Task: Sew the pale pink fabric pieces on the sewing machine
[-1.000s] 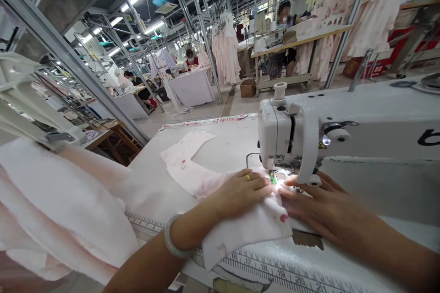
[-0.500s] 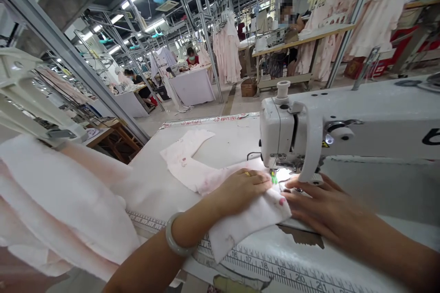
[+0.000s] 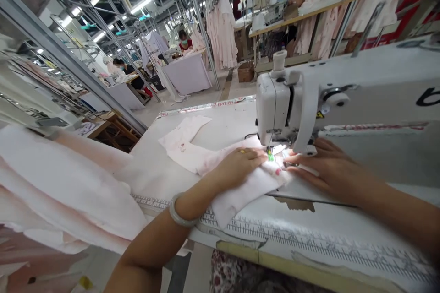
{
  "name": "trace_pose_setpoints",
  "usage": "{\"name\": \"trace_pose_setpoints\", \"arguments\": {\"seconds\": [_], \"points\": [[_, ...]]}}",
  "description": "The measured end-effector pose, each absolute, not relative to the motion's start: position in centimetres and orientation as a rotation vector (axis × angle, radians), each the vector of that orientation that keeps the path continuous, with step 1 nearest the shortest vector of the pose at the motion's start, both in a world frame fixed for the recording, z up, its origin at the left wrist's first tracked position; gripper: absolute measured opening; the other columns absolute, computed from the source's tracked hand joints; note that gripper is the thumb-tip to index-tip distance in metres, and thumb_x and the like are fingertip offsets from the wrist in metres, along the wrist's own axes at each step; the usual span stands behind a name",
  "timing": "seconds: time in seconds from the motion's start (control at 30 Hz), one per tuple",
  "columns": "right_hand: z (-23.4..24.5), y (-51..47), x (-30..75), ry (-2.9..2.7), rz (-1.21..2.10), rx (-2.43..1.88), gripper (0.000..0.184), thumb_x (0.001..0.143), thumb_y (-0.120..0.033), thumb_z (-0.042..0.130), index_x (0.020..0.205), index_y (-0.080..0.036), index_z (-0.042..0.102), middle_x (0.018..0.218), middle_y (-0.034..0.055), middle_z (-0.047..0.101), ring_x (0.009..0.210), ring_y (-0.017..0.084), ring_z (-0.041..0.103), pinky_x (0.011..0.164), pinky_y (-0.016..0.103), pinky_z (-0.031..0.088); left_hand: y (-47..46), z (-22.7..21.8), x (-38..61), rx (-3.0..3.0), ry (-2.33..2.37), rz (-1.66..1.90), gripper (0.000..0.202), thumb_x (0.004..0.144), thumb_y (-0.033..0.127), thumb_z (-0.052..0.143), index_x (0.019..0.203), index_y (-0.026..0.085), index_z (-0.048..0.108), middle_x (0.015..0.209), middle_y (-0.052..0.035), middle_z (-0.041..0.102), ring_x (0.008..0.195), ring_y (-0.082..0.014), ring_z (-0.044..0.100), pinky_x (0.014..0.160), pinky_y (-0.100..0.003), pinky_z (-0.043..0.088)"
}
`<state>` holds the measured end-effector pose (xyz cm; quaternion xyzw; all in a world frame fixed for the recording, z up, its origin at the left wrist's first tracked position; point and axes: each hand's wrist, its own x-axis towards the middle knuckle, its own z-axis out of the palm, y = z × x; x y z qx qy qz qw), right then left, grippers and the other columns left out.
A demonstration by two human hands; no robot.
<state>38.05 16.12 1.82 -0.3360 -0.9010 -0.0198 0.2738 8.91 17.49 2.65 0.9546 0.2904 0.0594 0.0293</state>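
Note:
A white sewing machine [image 3: 273, 105] stands over a pale pink fabric piece [image 3: 250, 190] with small reddish prints. Its lit presser foot area, with a green part [image 3: 270, 156], sits on the cloth. My left hand [image 3: 237, 167] lies flat on the fabric just left of the foot, fingers stretched together, with a ring on one finger. My right hand [image 3: 330, 169] reaches in from the right, its fingers extended and apart at the cloth's right edge beside the foot. The machine's curved guard partly hides those fingers. Leftward, the fabric continues as a curved strip [image 3: 185, 146] on the table.
A printed ruler tape [image 3: 261, 229] runs along the front of the worktable [image 3: 223, 121]. Pale pink cloth [image 3: 65, 183] hangs in a heap at the left. Beyond are a slanting metal post [image 3: 79, 50], hanging garments [image 3: 222, 32] and people at other machines.
My view has tilted downward, so the scene sits higher in the picture. The printed fabric lies a little differently at the foot; my right fingers have shifted slightly along its edge.

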Motion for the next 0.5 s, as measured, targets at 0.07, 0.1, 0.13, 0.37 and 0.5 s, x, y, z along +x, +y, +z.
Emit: {"name": "trace_pose_setpoints", "arguments": {"seconds": [0.07, 0.1, 0.13, 0.37, 0.5], "points": [[2.0, 16.2, 38.1, -2.427, -0.027, -0.933, 0.043, 0.112, -0.047, 0.043, 0.111, -0.023, 0.079, 0.101, 0.0134, 0.075, 0.1, 0.034, 0.062, 0.096, 0.054, 0.051, 17.2, 2.8, 9.0, 2.935, 0.934, 0.146, 0.059, 0.096, -0.002, 0.042, 0.151, 0.017, 0.056, 0.159, -0.0084, 0.059, 0.151, -0.0207, 0.051, 0.132, -0.048, 0.034], [2.1, 16.2, 38.0, -2.431, -0.009, -0.941, 0.045, 0.112, -0.048, 0.042, 0.111, -0.022, 0.079, 0.102, 0.013, 0.075, 0.101, 0.033, 0.062, 0.098, 0.055, 0.05, 17.0, 2.9, 9.1, 2.929, 0.972, 0.146, 0.058, 0.099, 0.0, 0.04, 0.153, 0.018, 0.055, 0.159, -0.008, 0.059, 0.152, -0.0216, 0.049, 0.135, -0.052, 0.027], [2.2, 16.1, 38.0, -2.439, 0.013, -0.947, 0.045, 0.113, -0.048, 0.042, 0.111, -0.023, 0.079, 0.102, 0.0116, 0.076, 0.103, 0.032, 0.062, 0.101, 0.055, 0.049, 16.9, 3.1, 9.1, 2.918, 1.024, 0.162, 0.055, 0.103, 0.004, 0.04, 0.154, 0.019, 0.054, 0.159, -0.0079, 0.059, 0.154, -0.0228, 0.048, 0.136, -0.056, 0.021], [3.1, 15.5, 38.0, -2.492, 0.151, -0.877, 0.049, 0.115, -0.042, 0.036, 0.114, -0.022, 0.08, 0.113, 0.0051, 0.077, 0.111, 0.026, 0.065, 0.112, 0.05, 0.042, 18.0, 5.9, 5.4, 2.511, 1.922, 0.225, 0.042, 0.115, 0.034, 0.038, 0.149, 0.021, 0.058, 0.158, -0.0093, 0.059, 0.158, -0.0283, 0.04, 0.131, -0.06, 0.027], [3.4, 14.0, 37.0, -2.481, 0.242, -0.761, 0.044, 0.115, -0.045, 0.041, 0.127, -0.023, 0.077, 0.118, 0.0055, 0.078, 0.115, 0.026, 0.068, 0.109, 0.047, 0.047, 16.7, 7.0, -0.2, 2.326, 2.197, 0.035, 0.029, 0.11, 0.03, 0.051, 0.122, 0.011, 0.069, 0.135, -0.0188, 0.072, 0.133, -0.0344, 0.062, 0.111, -0.053, 0.05]]}}
